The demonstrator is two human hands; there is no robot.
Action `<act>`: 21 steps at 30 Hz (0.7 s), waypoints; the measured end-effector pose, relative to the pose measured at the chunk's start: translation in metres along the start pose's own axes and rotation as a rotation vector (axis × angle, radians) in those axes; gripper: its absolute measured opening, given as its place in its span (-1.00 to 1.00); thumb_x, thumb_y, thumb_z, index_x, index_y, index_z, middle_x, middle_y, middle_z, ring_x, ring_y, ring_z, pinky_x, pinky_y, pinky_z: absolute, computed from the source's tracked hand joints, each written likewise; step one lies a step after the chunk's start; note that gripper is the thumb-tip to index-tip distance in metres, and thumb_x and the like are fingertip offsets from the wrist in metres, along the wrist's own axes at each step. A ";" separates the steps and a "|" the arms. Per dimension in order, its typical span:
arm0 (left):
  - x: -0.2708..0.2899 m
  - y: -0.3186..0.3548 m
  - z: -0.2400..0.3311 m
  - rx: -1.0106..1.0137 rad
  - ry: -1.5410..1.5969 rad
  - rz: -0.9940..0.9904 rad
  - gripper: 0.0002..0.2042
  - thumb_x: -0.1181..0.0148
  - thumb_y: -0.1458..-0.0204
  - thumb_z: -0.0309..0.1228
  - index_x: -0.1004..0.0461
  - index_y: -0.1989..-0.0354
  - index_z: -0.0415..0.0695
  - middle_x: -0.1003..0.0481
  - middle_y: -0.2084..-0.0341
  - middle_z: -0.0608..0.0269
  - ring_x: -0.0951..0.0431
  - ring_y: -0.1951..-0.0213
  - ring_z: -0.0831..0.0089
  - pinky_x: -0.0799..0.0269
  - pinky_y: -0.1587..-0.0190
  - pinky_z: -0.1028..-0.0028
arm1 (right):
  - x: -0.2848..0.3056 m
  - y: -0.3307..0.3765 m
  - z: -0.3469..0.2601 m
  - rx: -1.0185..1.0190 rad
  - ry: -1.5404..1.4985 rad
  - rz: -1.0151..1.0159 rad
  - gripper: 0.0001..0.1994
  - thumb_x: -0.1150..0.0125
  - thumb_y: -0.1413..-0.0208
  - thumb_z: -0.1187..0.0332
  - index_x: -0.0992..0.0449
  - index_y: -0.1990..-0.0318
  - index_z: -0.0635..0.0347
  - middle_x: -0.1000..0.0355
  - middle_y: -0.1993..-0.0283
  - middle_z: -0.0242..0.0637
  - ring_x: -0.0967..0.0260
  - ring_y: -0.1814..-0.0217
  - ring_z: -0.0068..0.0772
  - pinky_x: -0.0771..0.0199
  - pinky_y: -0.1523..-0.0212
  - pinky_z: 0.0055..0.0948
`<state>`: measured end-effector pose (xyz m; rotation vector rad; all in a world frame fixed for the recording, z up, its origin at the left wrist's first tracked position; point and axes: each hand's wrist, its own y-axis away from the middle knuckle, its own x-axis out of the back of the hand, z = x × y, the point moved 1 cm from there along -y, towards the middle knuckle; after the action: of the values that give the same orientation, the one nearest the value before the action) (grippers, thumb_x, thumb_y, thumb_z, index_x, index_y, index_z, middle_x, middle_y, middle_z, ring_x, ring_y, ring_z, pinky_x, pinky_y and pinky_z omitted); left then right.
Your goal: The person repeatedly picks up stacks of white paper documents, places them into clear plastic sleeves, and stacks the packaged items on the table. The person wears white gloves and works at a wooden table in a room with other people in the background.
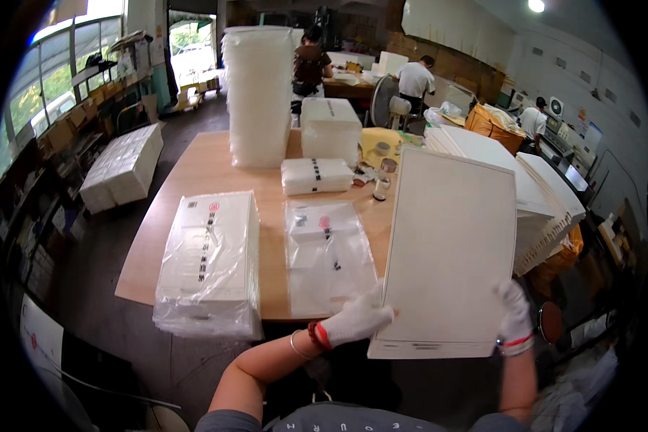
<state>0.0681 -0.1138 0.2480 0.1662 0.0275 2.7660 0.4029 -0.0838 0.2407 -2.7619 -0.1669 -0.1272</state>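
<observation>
A large off-white rectangular board with a thin dark border line stands tilted up in front of me, at the right part of the table. My left hand, in a white glove with a red cuff, is closed on its lower left edge, thumb on the face. On the opposite edge, low down, my gloved right hand grips the board, its fingers partly hidden and slightly blurred. Left of the board, a clear printed plastic bag lies flat on the table. Farther left sits a plastic-wrapped stack of white boards.
On the wooden table stand a tall stack of white sheets, a white block-like stack and a bundle of folded bags. White boards are piled at the right. A wrapped stack is at far left. Several people work behind.
</observation>
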 end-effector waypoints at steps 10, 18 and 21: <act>-0.036 0.014 -0.102 -0.636 -0.609 0.236 -0.30 -0.30 0.51 -0.46 -0.27 -0.01 -0.23 -0.21 0.06 -0.22 -0.21 -0.01 -0.28 -0.16 -0.02 -0.08 | -0.174 0.058 0.088 0.072 0.216 0.191 -0.51 -0.16 -0.06 0.21 -0.26 -0.04 0.41 -0.33 0.03 -0.05 -0.33 0.05 -0.19 -0.32 0.05 -0.30; 0.136 -0.100 -0.164 0.091 -0.444 0.468 -0.48 -0.12 0.05 -0.27 -0.18 -0.08 -0.20 -0.44 0.29 -0.02 -0.47 0.22 0.19 -0.39 0.18 0.32 | -0.145 0.053 0.111 0.257 0.836 -0.208 -0.71 -0.21 0.13 0.29 -0.48 0.19 0.10 -0.41 0.17 -0.08 -0.39 0.24 0.02 -0.42 0.24 -0.18; 0.107 -0.106 -0.176 -0.164 -0.569 0.473 -0.60 -0.07 0.04 -0.35 -0.26 0.00 -0.21 -0.44 0.29 0.03 -0.43 0.14 0.21 -0.40 0.18 0.34 | -0.161 0.047 0.120 0.110 0.948 -0.439 -0.72 -0.14 0.06 0.18 -0.46 0.21 0.12 -0.40 0.27 -0.19 -0.41 0.37 -0.03 -0.42 0.42 -0.14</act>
<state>-0.0137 0.0240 0.0807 1.0204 -0.4347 3.0421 0.2580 -0.0990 0.0954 -2.2171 -0.4833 -1.4264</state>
